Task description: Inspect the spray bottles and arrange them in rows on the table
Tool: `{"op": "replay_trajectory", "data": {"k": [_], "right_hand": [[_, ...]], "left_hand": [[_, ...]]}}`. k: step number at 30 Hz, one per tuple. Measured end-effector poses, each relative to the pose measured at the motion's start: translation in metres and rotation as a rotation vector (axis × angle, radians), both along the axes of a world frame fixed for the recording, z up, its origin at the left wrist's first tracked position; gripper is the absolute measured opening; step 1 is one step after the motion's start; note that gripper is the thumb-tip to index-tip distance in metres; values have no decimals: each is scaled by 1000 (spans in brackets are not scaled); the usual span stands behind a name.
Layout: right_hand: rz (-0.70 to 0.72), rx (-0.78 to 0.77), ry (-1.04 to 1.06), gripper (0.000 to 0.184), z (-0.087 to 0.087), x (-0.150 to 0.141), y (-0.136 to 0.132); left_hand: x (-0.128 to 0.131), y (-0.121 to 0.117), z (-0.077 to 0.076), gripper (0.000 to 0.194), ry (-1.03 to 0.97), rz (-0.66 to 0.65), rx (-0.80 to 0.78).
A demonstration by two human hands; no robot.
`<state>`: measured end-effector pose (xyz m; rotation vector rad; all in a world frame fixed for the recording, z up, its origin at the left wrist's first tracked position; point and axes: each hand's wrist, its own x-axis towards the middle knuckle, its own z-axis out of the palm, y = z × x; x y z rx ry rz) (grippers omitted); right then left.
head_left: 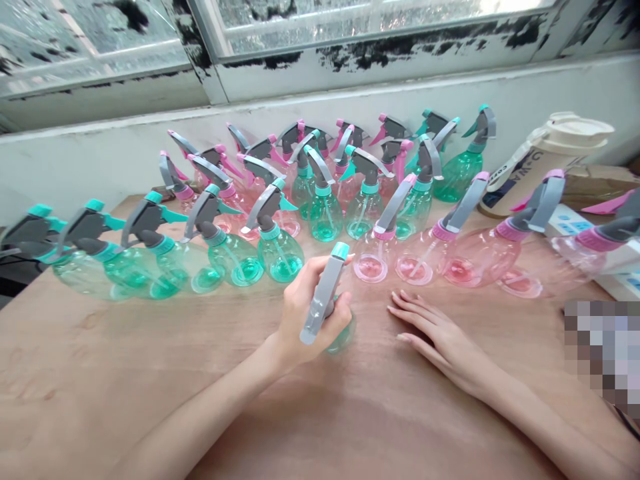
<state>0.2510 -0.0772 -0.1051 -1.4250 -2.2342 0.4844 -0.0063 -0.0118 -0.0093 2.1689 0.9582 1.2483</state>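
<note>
My left hand [305,313] is wrapped round the neck of a green spray bottle [326,293] with a grey head and a teal nozzle. Most of that bottle's body is hidden under the hand. My right hand [440,333] lies flat on the wooden table [125,400], fingers stretched out and holding nothing. Just beyond it stand pink spray bottles [371,260] in a row. Beyond the left hand, a row of green spray bottles [281,257] runs off to the left.
More pink and green spray bottles crowd the back, near the wall [115,147] under the window. At the back right stands a beige tumbler [530,167] with a handle. A white-and-blue box [620,260] and a blurred patch are on the right.
</note>
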Motion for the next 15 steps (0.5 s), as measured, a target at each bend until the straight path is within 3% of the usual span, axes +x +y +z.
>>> {"op": "replay_trajectory", "data": {"k": [5,11,15], "right_hand": [[-1,-23,14,44,-1,1,0],[-2,-56,18,45,0,1,-1],[-5,-62,25,45,1,1,-1]], "left_hand": [[-2,1,5,32,15,-48,-5],[-3,3,7,11,-4,-64,21],[-2,1,5,25,22,-16,25]]}}
